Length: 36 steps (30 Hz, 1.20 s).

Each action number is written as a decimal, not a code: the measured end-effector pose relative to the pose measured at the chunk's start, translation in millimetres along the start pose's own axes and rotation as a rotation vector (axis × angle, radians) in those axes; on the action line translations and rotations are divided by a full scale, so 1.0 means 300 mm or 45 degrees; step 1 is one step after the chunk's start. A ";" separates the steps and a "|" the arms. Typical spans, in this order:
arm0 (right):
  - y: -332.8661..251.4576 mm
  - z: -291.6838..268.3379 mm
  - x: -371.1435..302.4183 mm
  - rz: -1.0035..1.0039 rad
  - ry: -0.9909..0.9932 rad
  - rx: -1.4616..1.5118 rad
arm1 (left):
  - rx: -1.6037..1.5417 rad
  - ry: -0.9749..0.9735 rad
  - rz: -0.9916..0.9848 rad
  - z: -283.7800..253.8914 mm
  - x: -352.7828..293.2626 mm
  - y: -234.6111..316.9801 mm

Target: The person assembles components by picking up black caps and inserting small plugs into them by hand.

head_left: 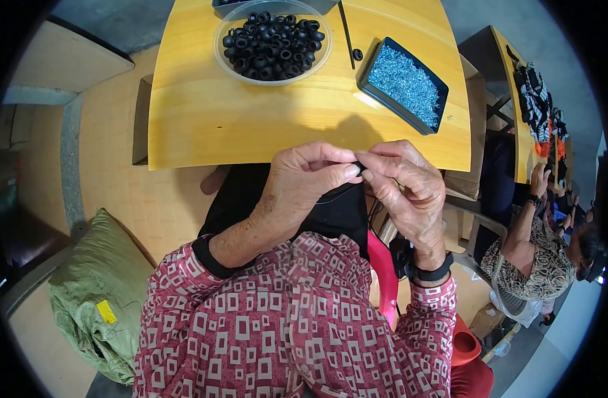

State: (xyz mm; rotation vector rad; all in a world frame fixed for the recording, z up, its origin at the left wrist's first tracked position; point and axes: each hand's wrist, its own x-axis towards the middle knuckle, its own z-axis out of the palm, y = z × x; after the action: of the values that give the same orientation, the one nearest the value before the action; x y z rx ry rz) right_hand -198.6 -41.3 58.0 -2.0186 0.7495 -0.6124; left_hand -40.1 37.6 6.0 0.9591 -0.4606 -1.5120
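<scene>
Just off the near edge of the yellow table [204, 142], both my hands come together over my lap. Between the fingertips is a small black part [361, 167], mostly covered by the fingers. My left hand [297, 179] pinches it from the left with thumb and forefinger. From the other side, the thumb and forefinger of my right hand [410, 186] close on the same part. Farther back stands a clear round bowl [221, 60] heaped with black, hollow, rounded parts [270, 46]. A black tray [395, 109] to its right holds many tiny shiny clear or silvery pieces [405, 79].
A thin black rod [347, 36] and a single black part [357, 54] lie between bowl and tray. A stuffed green sack [101, 292] stands on the floor at left. At right, another person [536, 255] sits by a second table [509, 99] bearing black-and-white and orange items.
</scene>
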 end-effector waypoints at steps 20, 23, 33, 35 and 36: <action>0.032 0.120 -0.048 -0.222 0.318 -0.381 | -0.013 0.024 -0.072 -0.012 0.010 -0.006; 0.041 0.116 -0.054 -0.159 0.292 -0.303 | -0.010 -0.009 -0.076 -0.023 0.015 -0.015; 0.052 0.085 -0.057 -0.051 0.193 -0.222 | -0.185 -0.121 -0.146 -0.028 0.026 -0.024; 0.032 0.077 -0.040 -0.100 0.222 -0.294 | -0.195 -0.129 -0.134 -0.026 0.028 -0.020; 0.024 0.073 -0.033 -0.148 0.250 -0.367 | -0.187 -0.124 -0.145 -0.025 0.027 -0.018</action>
State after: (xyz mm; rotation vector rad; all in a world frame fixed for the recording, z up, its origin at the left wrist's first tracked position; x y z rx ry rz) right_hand -193.0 -25.1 39.5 -2.3017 0.8823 -0.8177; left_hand -37.1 32.7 -4.8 0.8111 -0.3634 -1.6769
